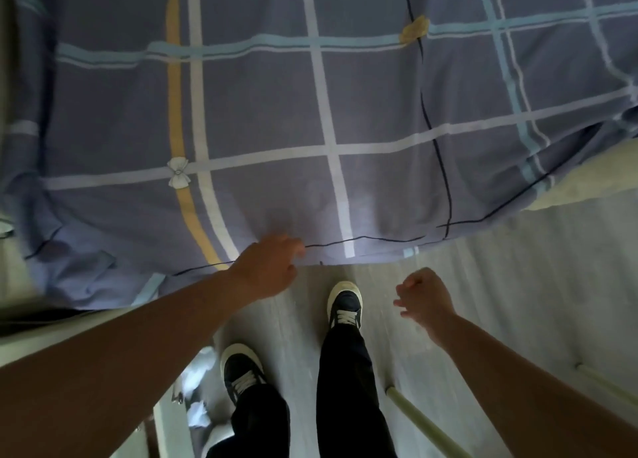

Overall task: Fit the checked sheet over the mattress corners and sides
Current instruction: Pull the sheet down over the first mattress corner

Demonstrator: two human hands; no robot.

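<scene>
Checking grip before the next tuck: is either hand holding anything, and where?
Left hand touches the checked sheet at its hanging hem; whether it grips is unclear. Right hand, loosely curled, holds nothing.

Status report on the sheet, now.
Left hand at the hanging edge of the checked sheet, grip unclear. Right hand loosely curled, empty, off the sheet. Bare mattress corner exposed at right. Nothing blocking.

Open floor [500, 285] btwn sheet hem [362, 250] & feet, free to reach. Pale rods [424, 423] low right, crumpled litter [198, 412] low left crowd the sides.
</scene>
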